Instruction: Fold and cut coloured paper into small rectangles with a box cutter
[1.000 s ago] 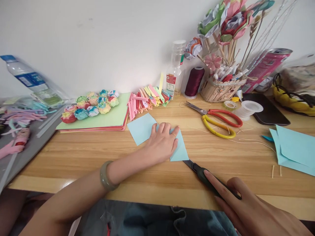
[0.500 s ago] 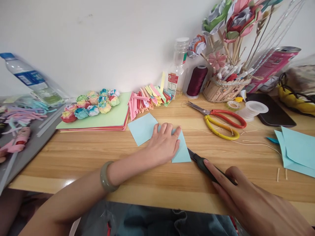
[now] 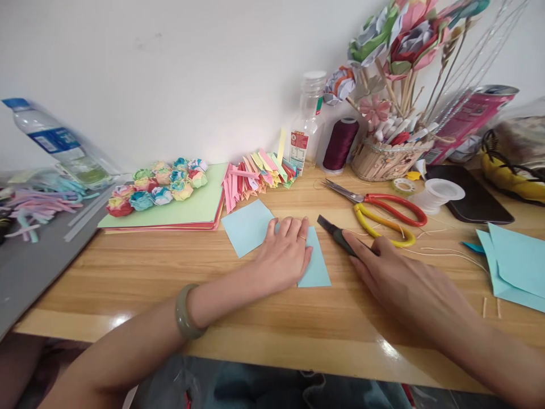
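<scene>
Under the spread fingers of my left hand (image 3: 286, 253) lie light blue paper pieces, pressed to the wooden table. One blue piece (image 3: 247, 227) shows on the left of the hand, and another blue piece (image 3: 317, 267) sticks out on its right. My palm hides where they meet or overlap. My right hand (image 3: 395, 272) is closed around the dark handle of a utility knife (image 3: 338, 234). Its black blade points up and left, just beyond the right-hand piece's upper right edge, apart from it as far as I can see.
Scissors (image 3: 385, 218) with red and yellow handles lie behind the knife. Folded blue sheets (image 3: 517, 267) are at the right, near a black phone (image 3: 468, 196). Crumpled paper flowers (image 3: 159, 184) rest on a green paper stack (image 3: 170, 218). A bottle (image 3: 304, 130) and thread spool (image 3: 340, 145) stand at the wall.
My right hand has moved up and left with the knife, whose blade is now farther up along the paper's right side. At the far left, a hand and a pink object have gone from view.
</scene>
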Demonstrator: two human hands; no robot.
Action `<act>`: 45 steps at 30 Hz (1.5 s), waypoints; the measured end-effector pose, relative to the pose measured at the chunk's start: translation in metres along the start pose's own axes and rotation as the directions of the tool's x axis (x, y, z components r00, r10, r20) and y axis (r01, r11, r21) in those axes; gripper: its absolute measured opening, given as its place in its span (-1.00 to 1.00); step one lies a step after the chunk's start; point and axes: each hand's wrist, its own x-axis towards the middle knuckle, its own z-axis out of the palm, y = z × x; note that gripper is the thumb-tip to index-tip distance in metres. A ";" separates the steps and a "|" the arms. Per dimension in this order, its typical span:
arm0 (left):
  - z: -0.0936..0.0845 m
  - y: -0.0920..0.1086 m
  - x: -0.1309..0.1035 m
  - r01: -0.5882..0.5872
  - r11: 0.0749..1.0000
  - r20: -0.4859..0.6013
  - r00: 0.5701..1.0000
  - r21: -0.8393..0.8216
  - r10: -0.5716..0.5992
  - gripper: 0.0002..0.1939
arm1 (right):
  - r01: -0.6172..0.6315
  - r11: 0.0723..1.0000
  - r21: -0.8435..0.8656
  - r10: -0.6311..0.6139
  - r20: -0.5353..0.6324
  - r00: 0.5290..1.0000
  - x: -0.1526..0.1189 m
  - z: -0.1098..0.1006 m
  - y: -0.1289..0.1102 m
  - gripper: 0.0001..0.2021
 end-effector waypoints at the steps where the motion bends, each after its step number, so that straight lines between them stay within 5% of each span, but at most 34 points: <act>1: 0.001 0.000 0.000 0.010 1.000 -0.006 1.000 -0.004 -0.010 -0.51 | -0.013 1.000 -0.005 0.013 0.000 1.000 0.005 -0.001 0.002 -0.55; 7: -0.006 -0.005 -0.005 0.024 0.992 -0.131 0.991 -0.122 -0.040 -0.58 | -0.051 0.988 0.147 0.066 -0.096 0.993 0.001 0.006 0.013 -0.53; 13: -0.023 -0.008 -0.039 -0.354 0.862 -0.133 0.935 -0.363 0.329 -0.59 | -0.102 0.948 0.301 0.157 -0.166 0.973 -0.032 0.012 0.036 -0.51; 19: -0.012 -0.006 -0.029 -0.376 0.895 0.139 0.899 -0.239 0.415 -0.50 | -0.055 0.935 0.351 0.134 -0.207 0.969 -0.052 0.017 0.041 -0.49; 21: -0.012 -0.009 -0.014 -0.317 0.933 0.138 0.930 -0.171 0.342 -0.45 | -0.015 0.940 0.341 0.104 -0.245 0.964 -0.055 0.018 0.038 -0.48; 24: -0.017 -0.020 -0.005 -0.080 0.996 0.086 0.993 -0.050 0.084 -0.42 | 0.083 0.932 0.352 0.019 -0.276 0.961 -0.057 0.018 0.032 -0.48; 27: -0.022 -0.034 -0.018 0.172 0.984 0.125 0.976 0.049 -0.177 -0.40 | 0.129 0.945 0.299 -0.032 -0.309 0.950 -0.055 0.017 0.025 -0.55; 29: -0.025 -0.038 -0.033 0.223 0.972 0.220 0.947 0.070 -0.233 -0.36 | 0.117 0.963 0.244 -0.037 -0.310 0.950 -0.049 0.016 0.023 -0.57; 33: -0.030 -0.024 -0.061 0.064 0.997 0.425 0.905 -0.052 -0.036 -0.25 | 0.033 0.994 0.101 0.001 -0.321 0.947 -0.030 0.011 0.027 -0.56; 37: -0.026 0.003 -0.080 -0.139 0.962 0.319 0.924 -0.237 0.212 -0.06 | -0.031 0.999 0.008 0.032 -0.331 0.943 -0.015 0.003 0.028 -0.56; 40: -0.019 0.016 -0.088 -0.195 0.940 0.280 0.920 -0.279 0.274 -0.01 | 0.228 0.971 0.068 -0.183 -0.402 0.897 -0.015 -0.004 0.013 -0.57; 42: -0.016 0.019 -0.092 -0.216 0.942 0.311 0.904 -0.257 0.292 0.02 | 0.486 0.870 0.083 -0.398 -0.462 0.792 -0.020 -0.005 -0.004 -0.48; 45: -0.014 0.014 -0.101 -0.275 0.940 0.277 0.905 -0.202 0.324 -0.09 | 0.661 0.748 0.061 -0.557 -0.484 0.675 -0.031 -0.003 -0.025 -0.34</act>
